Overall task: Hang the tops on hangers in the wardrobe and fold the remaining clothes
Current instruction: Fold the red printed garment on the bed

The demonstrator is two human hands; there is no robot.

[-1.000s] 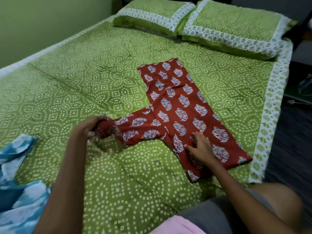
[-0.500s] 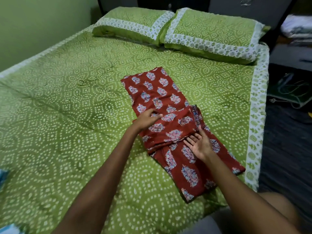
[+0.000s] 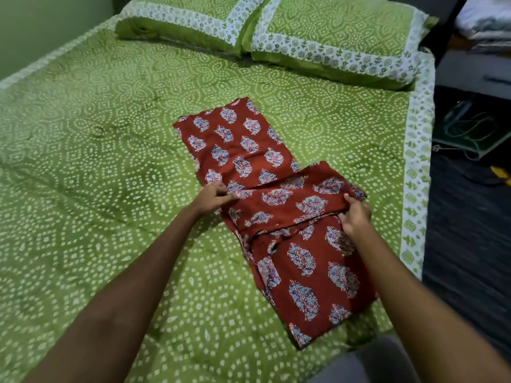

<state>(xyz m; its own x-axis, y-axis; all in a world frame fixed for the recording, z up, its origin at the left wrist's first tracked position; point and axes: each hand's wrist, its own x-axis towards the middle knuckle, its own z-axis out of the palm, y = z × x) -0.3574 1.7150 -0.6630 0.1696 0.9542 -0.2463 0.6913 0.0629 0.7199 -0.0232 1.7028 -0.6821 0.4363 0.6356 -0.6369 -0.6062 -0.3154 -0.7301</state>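
Since half a second ago both hands have shifted outward to the ends of the folded-over sleeve band: the right hand, which lay flat with fingers spread on the cloth, now grips the right end, and the left hand has slid to the left edge.

Nearest, a grey-clad knee (image 3: 367,360) is cut off by the bottom edge. Both forearms reach up from the lower corners. The red printed garment (image 3: 312,272) lies on the right half of the green bedspread (image 3: 96,189), its near end by the bed's foot and its far end pointing toward the pillows. The right hand (image 3: 355,215) has its fingers curled under the right end of the folded band, so the fingertips are hidden by cloth; only the thumb shows on top. The left hand (image 3: 214,197) pinches the fabric at the garment's left edge, thumb and fingers together. What lies beneath the folded band cannot be made out.

Farther off, two green pillows (image 3: 318,31) with white patterned borders sit side by side at the head of the bed. A green wall (image 3: 41,29) runs along the left. To the right, on the dark floor, a tangle of cables (image 3: 470,128) rests on a flat board, blurred. A stack of pale cloth (image 3: 486,23) is cut off at the upper right corner.
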